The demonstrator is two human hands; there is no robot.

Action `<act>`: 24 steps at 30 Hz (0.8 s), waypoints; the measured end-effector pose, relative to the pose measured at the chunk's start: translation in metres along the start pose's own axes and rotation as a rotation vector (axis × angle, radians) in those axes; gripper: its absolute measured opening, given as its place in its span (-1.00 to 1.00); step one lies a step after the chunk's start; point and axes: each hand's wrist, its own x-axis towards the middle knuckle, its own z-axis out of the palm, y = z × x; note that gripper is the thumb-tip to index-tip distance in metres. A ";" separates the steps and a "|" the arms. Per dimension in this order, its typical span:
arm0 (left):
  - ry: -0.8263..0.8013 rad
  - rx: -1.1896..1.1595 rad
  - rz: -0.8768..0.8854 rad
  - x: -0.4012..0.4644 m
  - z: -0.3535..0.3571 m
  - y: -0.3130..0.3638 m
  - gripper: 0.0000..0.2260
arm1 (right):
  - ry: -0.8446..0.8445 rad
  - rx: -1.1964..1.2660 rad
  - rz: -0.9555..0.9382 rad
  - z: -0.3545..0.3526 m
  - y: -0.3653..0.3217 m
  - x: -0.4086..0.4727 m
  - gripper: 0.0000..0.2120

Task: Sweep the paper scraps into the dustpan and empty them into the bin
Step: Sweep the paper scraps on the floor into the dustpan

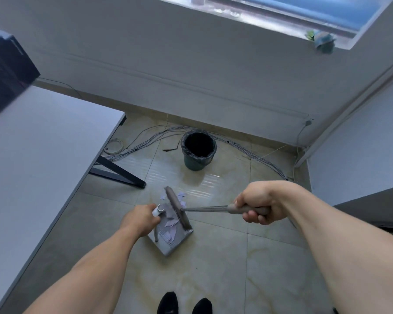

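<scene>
A grey dustpan (178,240) rests on the tiled floor below me. My left hand (140,219) is closed around the white top of its upright handle. My right hand (258,206) grips the handle of a broom (204,209), and the broom head (176,206) lies across the mouth of the dustpan. Pale paper scraps (170,223) lie inside the pan, and a few more paper scraps (182,196) sit on the floor just beyond the broom head. Further off near the wall stands a dark bin (199,149) lined with a black bag, its top open.
A white table (43,155) with black legs fills the left side, with a dark box (6,69) on it. A bundle of cables (247,150) runs along the floor behind the bin. My black shoes (184,303) are at the bottom edge. A wall stands to the right.
</scene>
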 end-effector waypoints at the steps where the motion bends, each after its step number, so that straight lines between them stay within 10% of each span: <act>1: 0.000 -0.004 -0.008 -0.003 -0.003 -0.003 -0.86 | -0.006 0.016 -0.002 -0.004 -0.003 -0.005 -0.69; 14: 0.026 -0.039 -0.040 -0.021 -0.013 -0.067 -0.87 | -0.208 0.654 -0.083 0.064 -0.026 0.076 -0.95; 24: 0.037 0.008 -0.025 -0.011 -0.001 -0.086 -0.89 | -0.228 0.878 0.057 0.117 -0.012 0.151 -0.76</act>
